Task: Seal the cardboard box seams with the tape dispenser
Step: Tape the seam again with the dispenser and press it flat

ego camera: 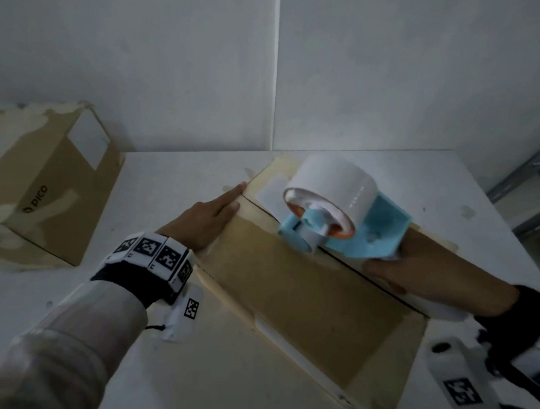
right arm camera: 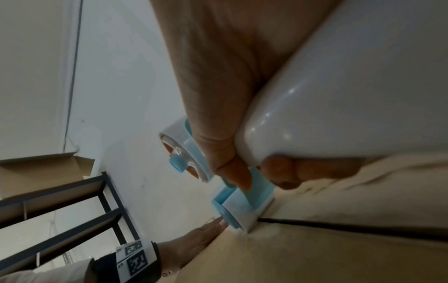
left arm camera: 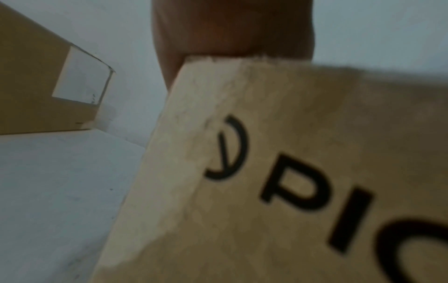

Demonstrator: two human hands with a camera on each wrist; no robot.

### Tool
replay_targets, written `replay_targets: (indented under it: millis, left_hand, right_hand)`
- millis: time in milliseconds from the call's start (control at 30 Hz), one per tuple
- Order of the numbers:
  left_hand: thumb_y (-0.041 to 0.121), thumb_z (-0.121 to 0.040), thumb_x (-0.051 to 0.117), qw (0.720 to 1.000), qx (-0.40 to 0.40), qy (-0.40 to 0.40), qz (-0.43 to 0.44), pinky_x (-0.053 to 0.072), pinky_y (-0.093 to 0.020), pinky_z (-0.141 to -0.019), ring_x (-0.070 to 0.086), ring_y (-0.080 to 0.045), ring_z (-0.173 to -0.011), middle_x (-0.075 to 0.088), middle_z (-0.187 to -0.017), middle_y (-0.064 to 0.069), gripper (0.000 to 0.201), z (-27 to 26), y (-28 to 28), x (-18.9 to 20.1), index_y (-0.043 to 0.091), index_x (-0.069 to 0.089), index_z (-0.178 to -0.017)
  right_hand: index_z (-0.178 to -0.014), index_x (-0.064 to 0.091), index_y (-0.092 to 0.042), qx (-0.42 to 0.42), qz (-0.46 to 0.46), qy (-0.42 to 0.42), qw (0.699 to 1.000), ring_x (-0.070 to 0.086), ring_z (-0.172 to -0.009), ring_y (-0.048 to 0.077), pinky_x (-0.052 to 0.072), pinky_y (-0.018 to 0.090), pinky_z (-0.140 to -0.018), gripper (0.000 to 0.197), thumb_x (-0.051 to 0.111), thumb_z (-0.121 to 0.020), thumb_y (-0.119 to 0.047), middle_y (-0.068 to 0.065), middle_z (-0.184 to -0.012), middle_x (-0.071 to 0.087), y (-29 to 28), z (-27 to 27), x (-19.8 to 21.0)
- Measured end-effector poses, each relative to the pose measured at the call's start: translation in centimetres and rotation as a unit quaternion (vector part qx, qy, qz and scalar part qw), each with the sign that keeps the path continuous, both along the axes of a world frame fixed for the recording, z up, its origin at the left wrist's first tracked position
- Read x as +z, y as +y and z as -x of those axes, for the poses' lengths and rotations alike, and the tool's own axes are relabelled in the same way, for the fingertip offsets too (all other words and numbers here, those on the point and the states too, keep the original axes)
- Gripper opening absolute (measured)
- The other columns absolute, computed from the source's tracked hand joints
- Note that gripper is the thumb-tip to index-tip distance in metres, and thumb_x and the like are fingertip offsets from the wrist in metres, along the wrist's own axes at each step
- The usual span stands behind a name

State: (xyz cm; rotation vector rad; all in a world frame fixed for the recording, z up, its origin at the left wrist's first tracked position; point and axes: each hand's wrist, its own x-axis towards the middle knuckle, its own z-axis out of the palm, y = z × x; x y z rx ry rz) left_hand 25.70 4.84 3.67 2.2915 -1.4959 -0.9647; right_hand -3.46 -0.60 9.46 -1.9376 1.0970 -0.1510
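White table shoved into the corner of a white-walled room, pretty dim lighting, with a bit of metal shelving off to the right. The cardboard box being sealed lies flat on the table, its centre seam running as a dark line from the far left corner toward the near right, and the side facing the left wrist camera has "PIC…" printed on it. The right hand is wrapped around the white handle of a blue tape dispenser, thumb pressed on the blue frame, with a fat white tape roll on top; the dispenser's front end sits right on the seam, about midway along it. The left hand lies flat with straight fingers on the box's far left edge, index finger stretched to the corner, not gripping anything. A second cardboard box marked PICO, with a white label, sits well apart at the back left of the table.
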Motion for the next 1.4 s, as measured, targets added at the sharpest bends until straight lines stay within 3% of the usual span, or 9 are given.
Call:
replay_targets:
  millis: [167,300,400,500,733,1100,1233,1333,1400]
  left_hand:
    - [0.044,-0.098,0.015,0.999,-0.011,-0.041,0.015,0.024,-0.037,-0.111,0.036,-0.029,-0.133,0.031,-0.151,-0.006,0.045,0.5,0.2,0.3,0.046,0.008,-0.142]
    - [0.046,-0.096,0.007,0.965,-0.071,-0.247,0.056,0.014,-0.044,-0.113,0.009,-0.018,-0.145,0.011,-0.157,0.002,0.051,2.3,0.3,0.4,0.036,0.011,-0.146]
    - [0.052,-0.078,-0.010,0.960,-0.147,-0.229,0.068,-0.006,-0.047,-0.114,-0.007,-0.015,-0.145,-0.002,-0.158,0.006,0.073,6.7,0.8,-0.2,0.032,0.003,-0.147]
    - [0.047,-0.079,-0.011,0.959,-0.172,-0.217,0.053,-0.015,-0.047,-0.113,-0.013,-0.015,-0.144,-0.007,-0.157,0.006,0.070,9.4,0.8,-1.0,0.029,-0.004,-0.147]
    - [0.051,-0.069,-0.021,0.947,-0.195,-0.246,0.068,-0.004,-0.042,-0.117,-0.006,-0.014,-0.145,0.003,-0.158,0.006,0.087,9.3,0.6,-1.6,0.028,0.008,-0.148]
    - [0.050,-0.083,-0.003,0.956,-0.165,-0.232,0.077,0.000,-0.038,-0.116,-0.004,-0.010,-0.144,-0.006,-0.157,0.010,0.065,9.3,0.6,-1.3,0.034,0.000,-0.146]
    - [0.049,-0.084,0.002,0.958,-0.157,-0.227,0.077,0.001,-0.037,-0.116,-0.003,-0.010,-0.145,-0.006,-0.157,0.010,0.064,9.3,0.6,-1.1,0.034,0.002,-0.146]
    - [0.049,-0.084,0.002,0.958,-0.157,-0.228,0.074,0.001,-0.036,-0.116,-0.003,-0.010,-0.145,-0.006,-0.157,0.010,0.065,9.3,0.6,-1.1,0.034,0.003,-0.146]
    - [0.051,-0.083,0.001,0.957,-0.158,-0.230,0.075,0.002,-0.037,-0.116,-0.002,-0.011,-0.145,-0.005,-0.157,0.009,0.066,9.2,0.6,-1.1,0.034,0.004,-0.146]
  right_hand:
    - [-0.054,0.040,-0.027,-0.029,-0.005,0.009,1.000,0.048,-0.044,-0.021,0.037,0.000,-0.046,0.041,0.061,-0.083,-0.006,-0.016,-0.036,0.054,0.7,3.8,-1.0]
    - [-0.045,0.041,-0.031,-0.025,-0.018,-0.037,0.999,0.049,-0.039,-0.012,0.033,0.002,-0.042,0.050,0.059,-0.084,-0.005,-0.015,-0.034,0.050,0.9,4.4,-1.1]
    - [-0.031,0.045,-0.027,-0.023,-0.024,-0.041,0.999,0.048,-0.038,-0.011,0.032,0.002,-0.042,0.061,0.057,-0.085,-0.002,-0.022,-0.031,0.048,0.8,4.7,-1.1]
    - [-0.050,0.041,-0.030,-0.009,-0.021,-0.059,0.998,0.049,-0.040,-0.012,0.032,0.002,-0.042,0.046,0.059,-0.086,-0.007,-0.024,-0.034,0.050,0.8,4.8,-1.3]
    - [-0.051,0.042,-0.026,-0.012,-0.012,-0.038,0.999,0.047,-0.039,-0.008,0.033,0.006,-0.043,0.040,0.061,-0.084,-0.014,-0.020,-0.037,0.051,0.8,5.4,-1.9]
    - [-0.053,0.040,-0.007,-0.065,-0.054,0.014,0.996,0.039,-0.034,0.005,0.034,0.012,-0.040,0.035,0.062,-0.080,-0.004,0.002,-0.037,0.044,1.8,13.4,-2.2]
    - [-0.056,0.052,-0.021,-0.089,-0.042,0.016,0.995,0.056,-0.041,-0.004,0.042,0.007,-0.042,0.028,0.068,-0.075,-0.009,-0.018,-0.043,0.061,2.6,17.7,-2.9]
    - [-0.072,0.061,-0.032,-0.103,-0.032,0.048,0.993,0.058,-0.047,0.002,0.047,0.018,-0.049,0.019,0.076,-0.061,-0.037,-0.019,-0.059,0.066,4.2,21.3,-4.9]
    - [-0.069,0.060,-0.027,-0.117,-0.026,0.037,0.992,0.058,-0.048,-0.001,0.044,0.012,-0.047,0.023,0.080,-0.056,-0.027,-0.021,-0.059,0.065,4.9,22.1,-5.5]
